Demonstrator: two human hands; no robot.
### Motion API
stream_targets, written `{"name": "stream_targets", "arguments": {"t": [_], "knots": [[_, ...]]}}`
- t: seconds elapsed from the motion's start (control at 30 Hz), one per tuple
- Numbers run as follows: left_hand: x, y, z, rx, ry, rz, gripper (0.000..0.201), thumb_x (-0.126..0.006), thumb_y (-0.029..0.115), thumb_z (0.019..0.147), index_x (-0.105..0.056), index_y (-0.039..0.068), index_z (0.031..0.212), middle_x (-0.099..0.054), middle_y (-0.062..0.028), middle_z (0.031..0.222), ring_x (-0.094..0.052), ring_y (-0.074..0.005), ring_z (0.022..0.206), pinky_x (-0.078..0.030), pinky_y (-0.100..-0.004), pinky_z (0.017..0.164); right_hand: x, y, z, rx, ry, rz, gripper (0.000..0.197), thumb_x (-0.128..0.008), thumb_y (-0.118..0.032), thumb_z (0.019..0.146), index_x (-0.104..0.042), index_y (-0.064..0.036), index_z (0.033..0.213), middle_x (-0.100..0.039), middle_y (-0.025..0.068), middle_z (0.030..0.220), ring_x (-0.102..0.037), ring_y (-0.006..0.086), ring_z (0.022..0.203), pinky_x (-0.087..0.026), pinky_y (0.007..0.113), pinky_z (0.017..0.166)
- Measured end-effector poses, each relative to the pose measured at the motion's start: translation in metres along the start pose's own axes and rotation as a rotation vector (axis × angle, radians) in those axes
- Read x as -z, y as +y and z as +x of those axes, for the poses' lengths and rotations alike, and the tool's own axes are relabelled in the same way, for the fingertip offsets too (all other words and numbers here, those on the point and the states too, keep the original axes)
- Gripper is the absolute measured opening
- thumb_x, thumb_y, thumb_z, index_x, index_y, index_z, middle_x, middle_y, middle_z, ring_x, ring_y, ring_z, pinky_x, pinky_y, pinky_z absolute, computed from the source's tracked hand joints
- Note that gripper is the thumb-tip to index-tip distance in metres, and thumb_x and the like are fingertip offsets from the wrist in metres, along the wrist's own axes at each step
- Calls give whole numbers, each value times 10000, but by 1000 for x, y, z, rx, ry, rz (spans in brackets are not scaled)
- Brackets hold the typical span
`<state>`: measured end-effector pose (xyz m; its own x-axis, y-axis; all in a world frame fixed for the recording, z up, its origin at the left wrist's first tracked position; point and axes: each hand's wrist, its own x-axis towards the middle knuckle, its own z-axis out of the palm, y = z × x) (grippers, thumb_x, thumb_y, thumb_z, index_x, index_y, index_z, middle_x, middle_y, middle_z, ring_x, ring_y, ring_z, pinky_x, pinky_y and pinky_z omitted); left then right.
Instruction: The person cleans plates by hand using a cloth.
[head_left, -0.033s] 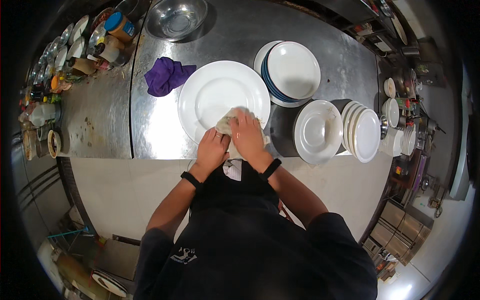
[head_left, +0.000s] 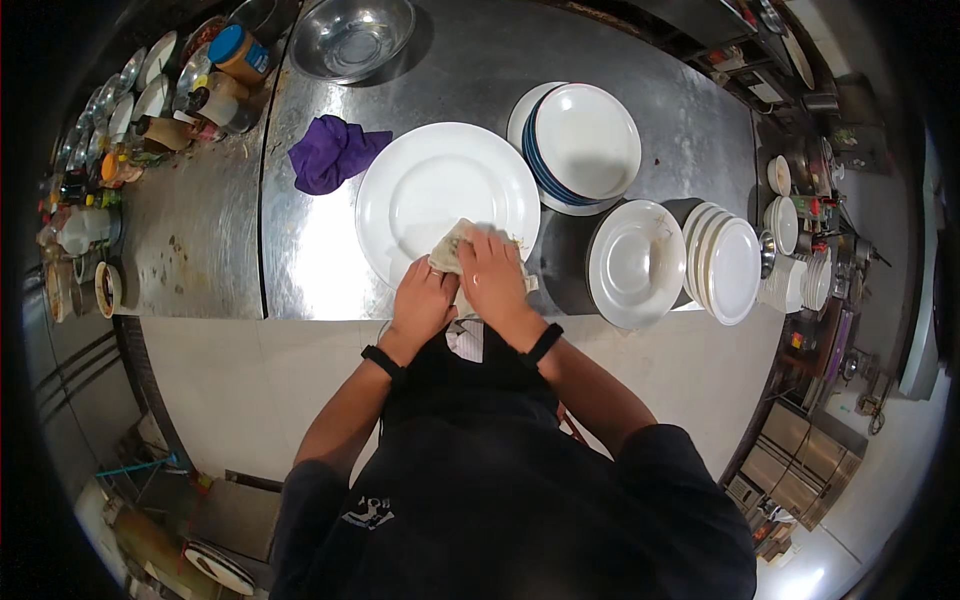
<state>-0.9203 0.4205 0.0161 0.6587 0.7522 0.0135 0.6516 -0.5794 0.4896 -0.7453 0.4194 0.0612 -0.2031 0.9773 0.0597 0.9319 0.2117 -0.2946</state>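
Observation:
A large white plate (head_left: 400, 190) with a wide rim sits on the steel table in front of me. Across its near rim lies a rumpled off-white cloth (head_left: 447, 252), part of which hangs toward my body. My right hand (head_left: 490, 272) presses the cloth onto the rim, its fingers bent over it. Beside it, at the near left edge of the plate, my left hand (head_left: 425, 300) is closed, fingertips at the cloth's edge; its thumb is mostly hidden. A small coloured pattern shows on the rim by my right fingers.
A purple cloth (head_left: 335, 153) lies crumpled left of the plate. Stacked plates (head_left: 587, 140) stand to the right, with white bowls (head_left: 637, 262) and leaning plates (head_left: 735, 270) near the front edge. A metal basin (head_left: 352, 40) is at the back; jars and bottles (head_left: 240, 55) crowd the left.
My right hand has shifted slightly toward me on the plate's rim, and its fingers show a little more of the rim pattern. The left hand stays put.

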Motion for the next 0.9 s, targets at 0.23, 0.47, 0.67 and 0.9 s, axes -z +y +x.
{"name": "stream_targets", "arguments": {"t": [0.23,0.47,0.67,0.9], "knots": [[6,-4,4,-55,122,39,698,-847,437,743,-675,-1,1259,-620,-93,1193,-576,-299,1103,-495,-411,999,8,80,19,272,-43,-163,302,-649,-156,873,-716,-127,1165,-638,82,1082,-606,293,952,-528,428,793],[2,-4,11,-92,152,55,734,-848,457,738,-665,-11,1272,-608,-90,1133,-580,-294,1079,-503,-408,982,-35,67,-22,-32,21,108,347,-639,-91,860,-758,-107,1186,-627,90,1079,-579,314,916,-497,447,789],[13,-13,4,-129,125,75,719,-802,521,779,-678,-15,1242,-634,-101,1218,-586,-299,1134,-506,-393,982,3,91,27,389,14,18,339,-641,-77,859,-775,-125,1167,-658,95,1062,-601,309,936,-511,419,791],[38,-41,1,-215,17,18,689,-849,455,738,-693,33,1260,-634,-77,1250,-572,-311,1180,-473,-443,1055,-9,90,17,58,-49,-111,218,-680,-156,926,-720,-99,1131,-642,126,996,-641,330,922,-544,469,720]]}}
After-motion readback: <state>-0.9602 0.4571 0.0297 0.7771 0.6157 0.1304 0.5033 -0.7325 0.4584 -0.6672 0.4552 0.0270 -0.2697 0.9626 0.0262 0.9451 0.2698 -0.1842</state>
